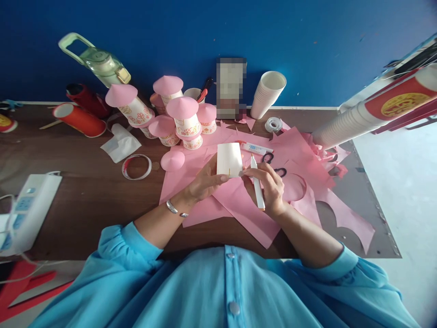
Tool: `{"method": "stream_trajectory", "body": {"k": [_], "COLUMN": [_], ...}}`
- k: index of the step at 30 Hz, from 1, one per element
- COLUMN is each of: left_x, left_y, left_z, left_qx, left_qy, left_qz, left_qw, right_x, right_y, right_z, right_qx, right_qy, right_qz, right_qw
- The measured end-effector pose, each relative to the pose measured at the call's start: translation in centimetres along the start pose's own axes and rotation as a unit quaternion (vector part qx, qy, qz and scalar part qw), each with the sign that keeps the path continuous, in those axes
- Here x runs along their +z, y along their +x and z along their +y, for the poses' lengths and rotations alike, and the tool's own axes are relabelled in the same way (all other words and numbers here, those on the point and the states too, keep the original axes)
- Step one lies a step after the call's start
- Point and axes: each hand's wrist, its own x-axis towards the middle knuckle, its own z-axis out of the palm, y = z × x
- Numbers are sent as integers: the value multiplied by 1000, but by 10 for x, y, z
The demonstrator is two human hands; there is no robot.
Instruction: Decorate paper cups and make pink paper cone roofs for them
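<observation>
My left hand (206, 178) is closed around a white paper cup (229, 158), its thumb along the lower edge. A short yellowish line marks the cup's side near that thumb. In my right hand (268, 184) is a white marker pen (257, 187), its tip pointing up and away from me, beside the cup. The fingertips of my right hand come close to the cup's right edge; whether they touch it I cannot tell. Under both hands lie sheets of pink paper (225, 205). Black-handled scissors (280, 172) and a glue tube (256, 148) lie just beyond my right hand.
Cups with pink cone roofs (184, 119) stand at the back left, near a loose pink cone (172, 161) and a tape roll (136, 167). Stacked white cups (268, 95) stand by the blue wall. A long cup stack (344, 118) leans at right. A power strip (32, 209) lies left.
</observation>
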Motion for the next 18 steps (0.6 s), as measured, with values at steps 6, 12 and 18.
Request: {"method": "stream_trajectory", "body": {"k": [6, 12, 18], "left_x": [-3, -5, -2], "left_y": [3, 3, 0], "left_z": [-5, -11, -13], "left_qx": [64, 155, 165], "left_qy": [84, 253, 304], "left_qz": [42, 69, 102], "left_qw": [994, 953, 933], "right_x": [2, 7, 12], "right_y": [0, -2, -6], "right_z": [2, 5, 5], "right_qx": [21, 63, 78], "right_qy": [27, 67, 79], "right_qz": [3, -7, -12], "right_qw": [999, 996, 994]}}
